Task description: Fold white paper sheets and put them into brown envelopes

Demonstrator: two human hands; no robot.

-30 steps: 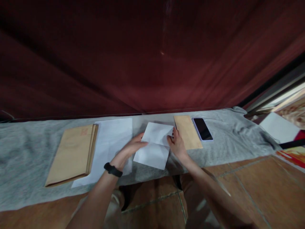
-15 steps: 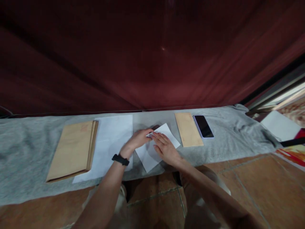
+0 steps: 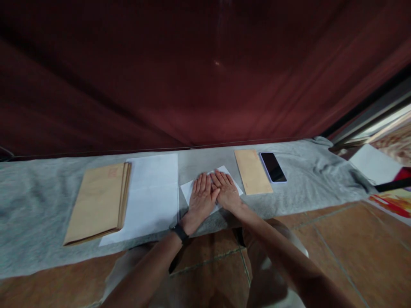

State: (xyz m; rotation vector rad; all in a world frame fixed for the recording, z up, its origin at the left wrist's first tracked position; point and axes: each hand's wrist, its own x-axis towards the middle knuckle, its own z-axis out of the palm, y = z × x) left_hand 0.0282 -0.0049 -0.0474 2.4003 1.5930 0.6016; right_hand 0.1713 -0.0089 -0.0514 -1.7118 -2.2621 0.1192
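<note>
A folded white paper (image 3: 187, 191) lies on the grey cloth (image 3: 38, 201) in front of me. Both my hands rest flat on it, side by side, palms down with fingers straight. My left hand (image 3: 201, 198), with a black band on its wrist, covers the paper's left half. My right hand (image 3: 225, 189) covers the right half. Only the paper's edges and corners show around the hands. A single brown envelope (image 3: 252, 171) lies just right of my right hand.
A stack of brown envelopes (image 3: 98, 202) sits at the left, with white sheets (image 3: 153, 192) beside it. A dark phone (image 3: 272, 167) lies right of the single envelope. A dark red curtain hangs behind. Tiled floor is below the cloth's near edge.
The paper went from half-open to folded smaller. Both hands moved from its sides onto its top and now press flat on it.
</note>
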